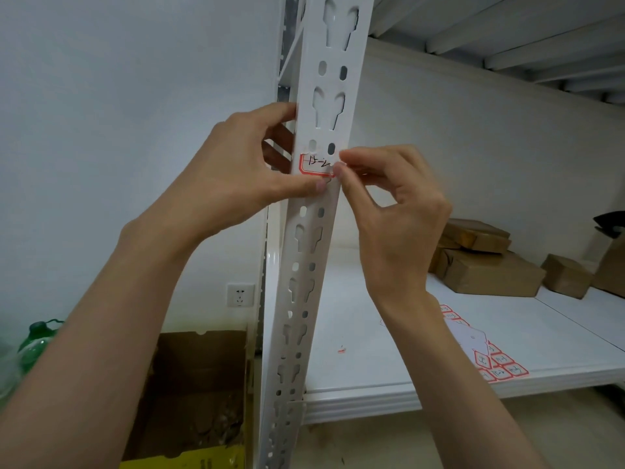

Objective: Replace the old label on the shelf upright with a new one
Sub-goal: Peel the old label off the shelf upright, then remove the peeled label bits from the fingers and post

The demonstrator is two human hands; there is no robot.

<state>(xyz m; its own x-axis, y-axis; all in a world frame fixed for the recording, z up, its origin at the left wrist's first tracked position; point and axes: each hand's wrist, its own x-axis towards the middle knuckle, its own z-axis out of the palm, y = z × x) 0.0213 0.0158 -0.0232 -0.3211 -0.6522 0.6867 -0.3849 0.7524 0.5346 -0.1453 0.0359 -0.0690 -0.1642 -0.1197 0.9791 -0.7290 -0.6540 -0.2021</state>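
A white perforated shelf upright (306, 252) runs top to bottom through the middle of the view. A small white label with a red border and handwritten marks (316, 165) sits on its front face. My left hand (236, 170) grips the upright from the left, thumb pressed on the face just below the label, fingers curled round the edge. My right hand (392, 204) pinches the label's right edge between thumb and forefinger. A sheet of red-bordered labels (490, 353) lies on the white shelf board (389, 333) at the lower right.
Several brown cardboard parcels (487, 262) lie at the back of the shelf. An open cardboard box (199, 384) stands on the floor left of the upright, beside a green bottle (37, 340). A wall socket (240, 295) is on the wall. A small red scrap (342, 350) lies on the board.
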